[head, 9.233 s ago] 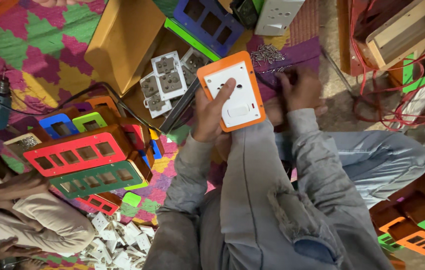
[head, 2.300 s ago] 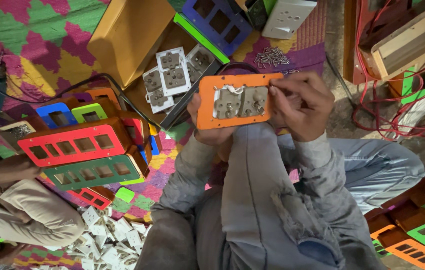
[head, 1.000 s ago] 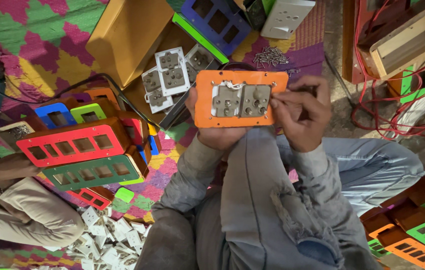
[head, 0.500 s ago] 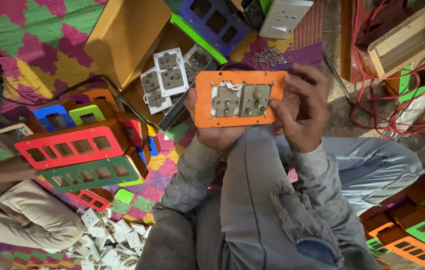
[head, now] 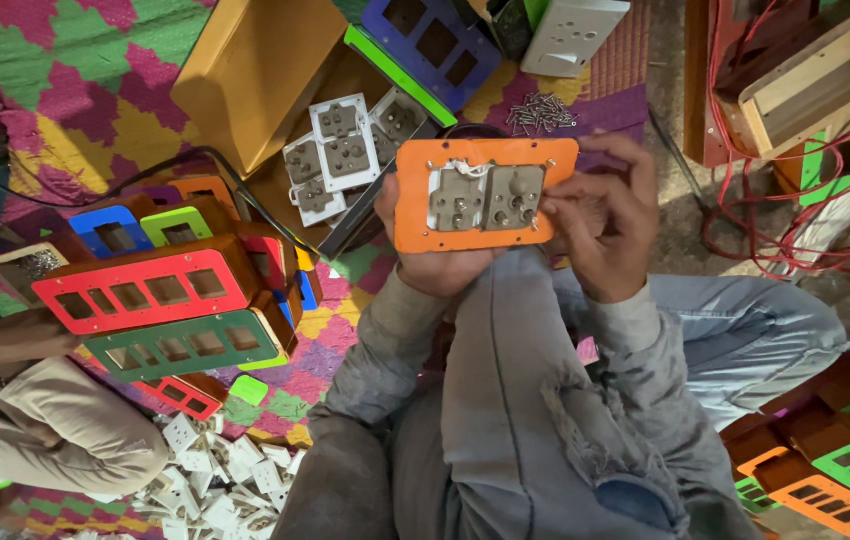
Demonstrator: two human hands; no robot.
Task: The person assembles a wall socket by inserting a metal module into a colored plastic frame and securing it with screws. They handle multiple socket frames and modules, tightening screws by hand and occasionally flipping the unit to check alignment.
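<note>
Orange switch plate point(head: 415, 215) held flat above the lap, grey socket backs up. Left hand point(head: 435, 265) clamped underneath it, right hand point(head: 600, 225) pinching its right edge. Loose screws point(head: 540, 112) lie just beyond on the patterned mat point(head: 75, 60); glossy red frame point(head: 140, 292) and green frame point(head: 185, 345) stacked left.

Left hand point(head: 435, 262) cupped palm-up, fingers curled; right hand point(head: 607, 222) raised beside it, fingertips pinched.

No packages, labels, signs or screens in view.
</note>
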